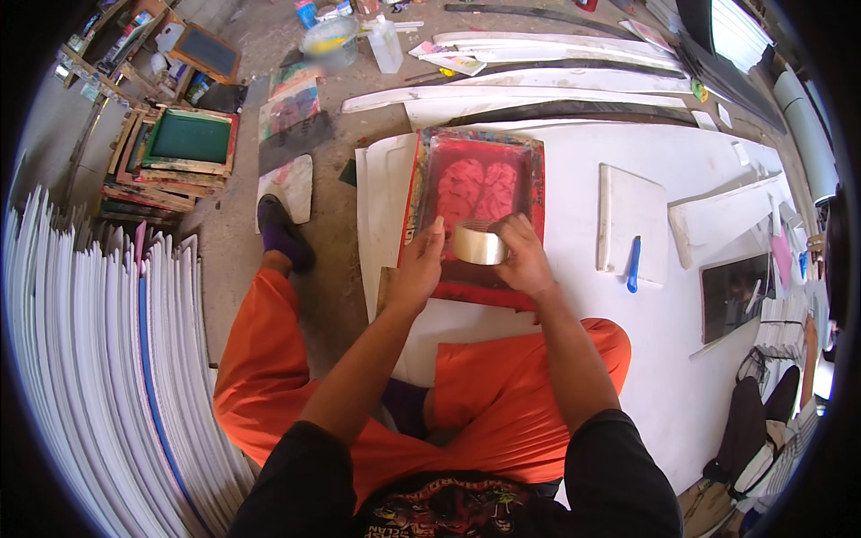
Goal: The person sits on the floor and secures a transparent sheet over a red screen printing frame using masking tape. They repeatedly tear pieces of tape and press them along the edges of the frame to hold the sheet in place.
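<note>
My right hand (522,254) grips a wide roll of clear tape (478,243), its fingers around the roll's right side. My left hand (423,262) is left of the roll, fingertips close together and pointing up. Whether a strip of tape runs between them is too faint to see. Both hands are over the near half of a screen-printing frame (480,294), paint-stained and mostly red, lying on a white sheet. Two pink, crumpled-looking oblong shapes (498,186) show side by side on its red mesh; the roll covers their near ends.
A blue knife-like tool (634,264) rests by a whitish flat block (631,220) on the white sheet (574,152). A dark glass pane (731,296) lies further right. Stacked white boards (99,359) stand left; frames with a green screen (188,136) are piled behind them.
</note>
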Demonstrator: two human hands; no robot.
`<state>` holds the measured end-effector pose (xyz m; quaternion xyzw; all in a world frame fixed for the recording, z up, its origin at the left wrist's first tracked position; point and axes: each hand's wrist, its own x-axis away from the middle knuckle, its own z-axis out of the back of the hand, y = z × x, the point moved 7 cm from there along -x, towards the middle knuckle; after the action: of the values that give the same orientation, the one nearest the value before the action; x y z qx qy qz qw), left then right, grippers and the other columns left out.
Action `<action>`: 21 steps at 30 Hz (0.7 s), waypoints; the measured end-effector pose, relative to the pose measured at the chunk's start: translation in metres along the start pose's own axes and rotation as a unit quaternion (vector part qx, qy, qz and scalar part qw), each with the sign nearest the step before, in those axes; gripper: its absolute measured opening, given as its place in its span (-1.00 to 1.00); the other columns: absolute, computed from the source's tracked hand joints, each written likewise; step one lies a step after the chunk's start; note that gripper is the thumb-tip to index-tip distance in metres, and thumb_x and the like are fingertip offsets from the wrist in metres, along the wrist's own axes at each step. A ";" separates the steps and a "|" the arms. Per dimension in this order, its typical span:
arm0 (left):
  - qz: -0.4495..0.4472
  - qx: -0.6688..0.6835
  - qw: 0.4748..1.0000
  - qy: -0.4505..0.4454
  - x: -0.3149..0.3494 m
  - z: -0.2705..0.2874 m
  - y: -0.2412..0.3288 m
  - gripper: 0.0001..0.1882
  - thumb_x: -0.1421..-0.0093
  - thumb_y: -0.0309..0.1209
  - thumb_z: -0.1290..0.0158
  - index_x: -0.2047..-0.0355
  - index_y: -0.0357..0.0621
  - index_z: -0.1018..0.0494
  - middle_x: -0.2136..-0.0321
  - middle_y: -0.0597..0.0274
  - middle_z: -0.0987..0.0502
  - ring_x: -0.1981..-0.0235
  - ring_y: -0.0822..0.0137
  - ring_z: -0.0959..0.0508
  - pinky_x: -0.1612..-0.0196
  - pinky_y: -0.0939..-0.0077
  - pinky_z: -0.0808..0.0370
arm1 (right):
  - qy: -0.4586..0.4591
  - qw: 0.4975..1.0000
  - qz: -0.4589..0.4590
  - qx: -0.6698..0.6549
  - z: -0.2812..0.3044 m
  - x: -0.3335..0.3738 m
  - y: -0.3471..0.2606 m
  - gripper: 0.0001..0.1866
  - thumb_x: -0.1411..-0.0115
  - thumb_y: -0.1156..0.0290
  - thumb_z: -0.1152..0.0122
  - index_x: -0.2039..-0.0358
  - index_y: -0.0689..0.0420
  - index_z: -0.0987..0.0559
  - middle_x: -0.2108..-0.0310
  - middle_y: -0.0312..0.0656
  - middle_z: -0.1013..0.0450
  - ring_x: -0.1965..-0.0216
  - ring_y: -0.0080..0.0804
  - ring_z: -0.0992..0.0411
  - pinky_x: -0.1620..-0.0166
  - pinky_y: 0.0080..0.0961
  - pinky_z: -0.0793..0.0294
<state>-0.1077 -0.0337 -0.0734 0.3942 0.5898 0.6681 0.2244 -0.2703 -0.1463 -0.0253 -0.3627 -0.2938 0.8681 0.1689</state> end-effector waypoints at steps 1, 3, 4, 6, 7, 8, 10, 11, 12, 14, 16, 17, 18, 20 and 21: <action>-0.010 -0.013 1.000 -0.013 -0.002 -0.008 0.002 -0.42 -0.51 0.08 0.00 0.02 -0.29 -0.58 0.23 0.27 -0.62 0.11 0.46 -0.56 -0.03 0.47 -0.47 | 0.000 1.000 -0.004 -0.001 0.000 0.000 0.000 -0.49 0.23 0.77 -0.27 0.16 0.23 -0.55 0.22 -0.04 -0.44 0.13 0.10 -0.38 0.07 -0.11 -0.43; -0.009 -0.025 1.000 0.014 -0.007 -0.012 0.001 -0.45 -0.46 0.04 -0.11 0.12 -0.33 -0.60 0.31 0.32 -0.60 0.26 0.53 -0.53 0.13 0.55 -0.49 | 0.001 1.000 -0.012 -0.002 -0.001 0.001 0.003 -0.50 0.22 0.77 -0.26 0.16 0.23 -0.55 0.22 -0.04 -0.44 0.12 0.10 -0.38 0.07 -0.11 -0.43; -0.007 -0.020 1.000 0.023 -0.007 -0.015 0.002 -0.48 -0.45 0.01 -0.14 0.13 -0.34 -0.60 0.33 0.33 -0.60 0.30 0.54 -0.52 0.18 0.56 -0.49 | -0.005 1.000 -0.020 0.009 -0.001 0.002 0.006 -0.50 0.22 0.75 -0.28 0.16 0.22 -0.55 0.21 -0.04 -0.44 0.10 0.10 -0.39 0.04 -0.10 -0.45; 0.000 -0.003 0.999 0.035 -0.008 -0.019 0.002 -0.52 -0.41 -0.04 -0.21 0.17 -0.33 -0.59 0.38 0.35 -0.58 0.39 0.56 -0.50 0.27 0.59 -0.49 | -0.017 0.999 -0.035 0.033 0.000 0.005 0.011 -0.51 0.22 0.72 -0.32 0.17 0.21 -0.54 0.19 -0.04 -0.45 0.04 0.09 -0.41 -0.01 -0.10 -0.50; 0.003 0.008 0.999 0.040 -0.010 -0.019 0.000 -0.54 -0.39 -0.06 -0.24 0.19 -0.32 -0.59 0.41 0.35 -0.58 0.42 0.57 -0.49 0.32 0.60 -0.48 | -0.017 0.999 -0.038 0.028 0.002 0.005 0.012 -0.51 0.22 0.72 -0.32 0.16 0.21 -0.54 0.19 -0.03 -0.45 0.04 0.10 -0.41 -0.01 -0.10 -0.50; 0.006 0.019 0.999 0.044 -0.012 -0.020 -0.002 -0.56 -0.38 -0.08 -0.27 0.21 -0.31 -0.59 0.43 0.35 -0.57 0.46 0.58 -0.48 0.36 0.62 -0.47 | -0.017 0.999 -0.040 0.024 0.004 0.005 0.014 -0.50 0.22 0.72 -0.32 0.16 0.22 -0.54 0.20 -0.03 -0.45 0.05 0.10 -0.41 0.00 -0.09 -0.50; 0.007 0.051 0.998 0.037 -0.019 -0.022 -0.010 -0.59 -0.38 -0.10 -0.28 0.24 -0.29 -0.59 0.46 0.36 -0.56 0.48 0.58 -0.47 0.39 0.62 -0.46 | -0.008 0.999 -0.047 0.002 0.007 0.006 0.017 -0.49 0.21 0.72 -0.33 0.14 0.23 -0.55 0.21 -0.01 -0.45 0.08 0.12 -0.42 0.02 -0.09 -0.50; 0.007 0.067 0.997 0.034 -0.022 -0.022 -0.016 -0.60 -0.37 -0.12 -0.28 0.26 -0.29 -0.59 0.48 0.37 -0.56 0.49 0.58 -0.47 0.40 0.62 -0.46 | 0.002 0.999 -0.050 -0.016 0.007 0.007 0.018 -0.49 0.20 0.72 -0.33 0.12 0.24 -0.55 0.22 -0.01 -0.46 0.11 0.13 -0.43 0.05 -0.10 -0.49; -0.002 0.075 0.997 0.031 -0.025 -0.023 -0.020 -0.61 -0.38 -0.13 -0.28 0.28 -0.28 -0.59 0.49 0.37 -0.55 0.50 0.58 -0.46 0.40 0.63 -0.46 | 0.012 0.998 -0.054 -0.034 0.007 0.007 0.019 -0.48 0.19 0.72 -0.33 0.11 0.24 -0.56 0.23 0.00 -0.46 0.14 0.14 -0.44 0.07 -0.10 -0.49; -0.015 0.094 0.995 0.025 -0.026 -0.026 -0.023 -0.62 -0.39 -0.14 -0.26 0.33 -0.27 -0.59 0.52 0.38 -0.54 0.52 0.59 -0.45 0.41 0.63 -0.45 | 0.009 0.997 -0.065 -0.042 0.010 0.007 0.019 -0.47 0.19 0.70 -0.36 0.09 0.25 -0.56 0.23 0.01 -0.47 0.13 0.15 -0.46 0.08 -0.10 -0.51; -0.026 0.063 0.997 0.033 -0.029 -0.027 -0.022 -0.63 -0.40 -0.16 -0.25 0.36 -0.25 -0.58 0.53 0.39 -0.52 0.55 0.60 -0.42 0.43 0.63 -0.43 | 0.000 0.996 -0.076 -0.048 0.013 0.007 0.018 -0.45 0.19 0.68 -0.38 0.08 0.24 -0.56 0.22 0.02 -0.48 0.13 0.16 -0.49 0.08 -0.10 -0.52; -0.032 0.047 0.998 0.036 -0.030 -0.028 -0.020 -0.63 -0.41 -0.17 -0.24 0.37 -0.24 -0.58 0.54 0.40 -0.51 0.56 0.60 -0.41 0.44 0.63 -0.42 | -0.009 0.995 -0.081 -0.049 0.013 0.008 0.019 -0.44 0.20 0.68 -0.38 0.07 0.23 -0.56 0.22 0.02 -0.48 0.12 0.15 -0.49 0.08 -0.11 -0.53; -0.043 0.037 0.998 0.039 -0.031 -0.027 -0.018 -0.63 -0.42 -0.17 -0.24 0.37 -0.24 -0.57 0.55 0.41 -0.49 0.56 0.61 -0.40 0.46 0.63 -0.40 | -0.017 0.995 -0.086 -0.051 0.014 0.009 0.019 -0.43 0.20 0.68 -0.39 0.07 0.23 -0.55 0.21 0.02 -0.49 0.12 0.14 -0.50 0.08 -0.11 -0.53; -0.065 0.013 0.997 0.048 -0.032 -0.020 -0.018 -0.63 -0.42 -0.17 -0.23 0.38 -0.24 -0.57 0.57 0.43 -0.47 0.58 0.62 -0.37 0.49 0.62 -0.36 | -0.059 0.995 -0.078 -0.016 0.012 0.009 0.020 -0.41 0.20 0.63 -0.40 0.04 0.20 -0.56 0.20 0.01 -0.50 0.12 0.13 -0.52 0.07 -0.13 -0.56; -0.068 0.001 0.997 0.045 -0.033 -0.013 -0.018 -0.63 -0.42 -0.17 -0.23 0.39 -0.24 -0.56 0.58 0.44 -0.46 0.58 0.62 -0.36 0.49 0.62 -0.35 | -0.080 0.994 -0.073 0.002 0.013 0.009 0.021 -0.40 0.19 0.61 -0.41 0.02 0.18 -0.56 0.20 0.01 -0.51 0.12 0.12 -0.52 0.07 -0.13 -0.57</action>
<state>-0.1015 -0.0634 -0.0995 0.3224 0.6253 0.6680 0.2424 -0.2874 -0.1626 -0.0361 -0.2698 -0.3304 0.8801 0.2085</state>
